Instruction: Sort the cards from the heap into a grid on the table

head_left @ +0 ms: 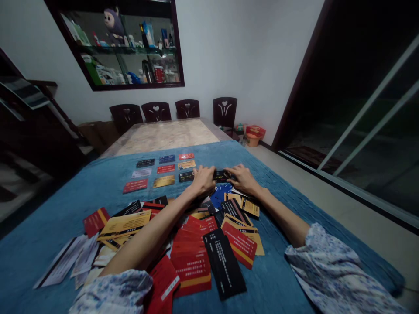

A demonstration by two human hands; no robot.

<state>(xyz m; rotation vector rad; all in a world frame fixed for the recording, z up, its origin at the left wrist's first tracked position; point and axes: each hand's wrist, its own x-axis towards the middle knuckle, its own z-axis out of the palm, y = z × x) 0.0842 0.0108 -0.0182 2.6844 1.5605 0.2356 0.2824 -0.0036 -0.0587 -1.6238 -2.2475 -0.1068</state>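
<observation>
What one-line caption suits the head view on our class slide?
Left hand and right hand flank a black card on a blue cloth, beyond a loose pile of cards.

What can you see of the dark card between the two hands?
The dark card is thin, oblong and nearly black, with small yellowish print too blurred to read. It looks like stiff plastic or coated paper. It appears to lie about flat on the blue cloth, long side running left to right. The left hand and right hand are at its ends, partly hiding it.
</observation>
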